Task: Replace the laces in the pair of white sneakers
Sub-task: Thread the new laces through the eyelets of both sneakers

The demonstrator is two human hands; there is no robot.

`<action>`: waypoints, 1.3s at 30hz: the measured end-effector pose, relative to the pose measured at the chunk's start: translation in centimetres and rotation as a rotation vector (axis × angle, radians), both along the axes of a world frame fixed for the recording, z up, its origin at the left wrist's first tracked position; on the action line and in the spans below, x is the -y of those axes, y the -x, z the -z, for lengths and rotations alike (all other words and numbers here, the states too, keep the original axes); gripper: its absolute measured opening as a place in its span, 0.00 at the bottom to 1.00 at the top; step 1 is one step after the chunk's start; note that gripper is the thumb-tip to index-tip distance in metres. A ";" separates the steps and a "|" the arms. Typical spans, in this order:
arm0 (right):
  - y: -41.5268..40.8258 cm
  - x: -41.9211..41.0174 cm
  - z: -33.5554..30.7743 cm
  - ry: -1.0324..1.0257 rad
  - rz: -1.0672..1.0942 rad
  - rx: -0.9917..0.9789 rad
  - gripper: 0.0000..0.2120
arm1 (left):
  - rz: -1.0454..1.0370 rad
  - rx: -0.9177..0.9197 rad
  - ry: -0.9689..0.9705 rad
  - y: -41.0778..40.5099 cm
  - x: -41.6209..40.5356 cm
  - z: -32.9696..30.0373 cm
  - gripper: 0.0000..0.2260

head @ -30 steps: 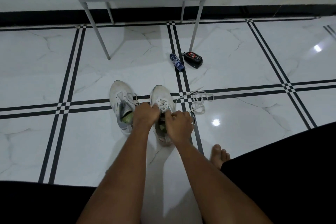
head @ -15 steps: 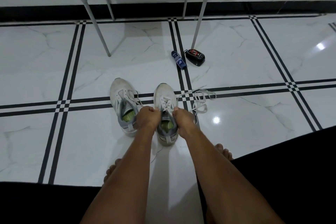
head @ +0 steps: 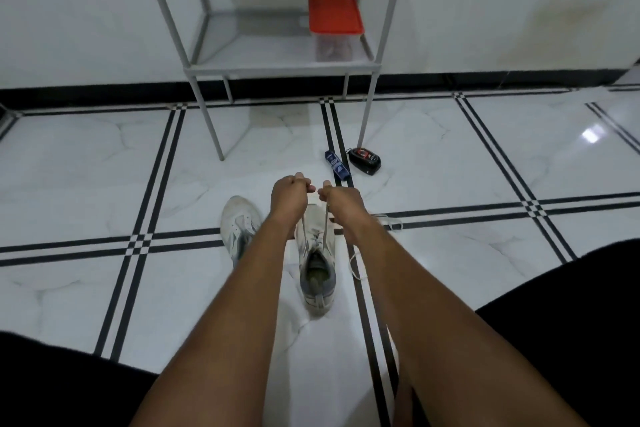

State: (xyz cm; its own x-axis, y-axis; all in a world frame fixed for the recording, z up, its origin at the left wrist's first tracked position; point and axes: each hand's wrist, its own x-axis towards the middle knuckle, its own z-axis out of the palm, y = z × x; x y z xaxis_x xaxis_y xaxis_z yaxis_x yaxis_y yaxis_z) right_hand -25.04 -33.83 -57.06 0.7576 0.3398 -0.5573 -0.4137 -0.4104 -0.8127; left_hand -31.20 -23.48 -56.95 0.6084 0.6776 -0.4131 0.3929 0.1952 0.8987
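The left hand and forearm hide part of the left sneaker (its laces mostly).

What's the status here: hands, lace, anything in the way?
Left hand and right hand each pinch a lace end, pulled taut above the right-side sneaker. Other sneaker untouched alongside. Nothing in the way.

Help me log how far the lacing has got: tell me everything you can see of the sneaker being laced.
The right sneaker is a worn white low-top with a grey heel collar and a greenish insole, resting on the tiled floor, toe pointing away. Its lace runs up from the eyelets in two taut strands: the left hand pinches one, the right hand the other. How many eyelets are threaded is unclear.
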 end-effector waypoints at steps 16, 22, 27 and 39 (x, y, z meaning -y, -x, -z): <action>-5.0 1.3 -18.3 0.040 -0.297 0.584 0.16 | 0.264 0.109 -0.385 -2.0 -0.7 -17.9 0.14; -3.3 2.3 -15.7 0.228 -0.332 0.698 0.19 | 0.314 0.069 -0.499 -1.6 -1.3 -17.5 0.13; -1.1 2.5 -4.6 0.214 -0.224 0.284 0.17 | 0.215 0.045 -0.383 -0.4 -1.2 -10.6 0.12; 4.6 4.5 11.8 0.384 -0.125 0.031 0.21 | 0.156 -0.591 -0.050 3.4 1.3 7.5 0.17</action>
State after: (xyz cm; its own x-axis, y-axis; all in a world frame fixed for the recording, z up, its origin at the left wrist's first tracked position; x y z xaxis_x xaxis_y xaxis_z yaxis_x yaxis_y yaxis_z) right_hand -29.67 -38.29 -68.89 0.7421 0.2025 -0.6390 -0.3187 -0.7321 -0.6020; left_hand -34.63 -24.74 -64.49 0.3795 0.6267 -0.6807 0.8480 0.0586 0.5267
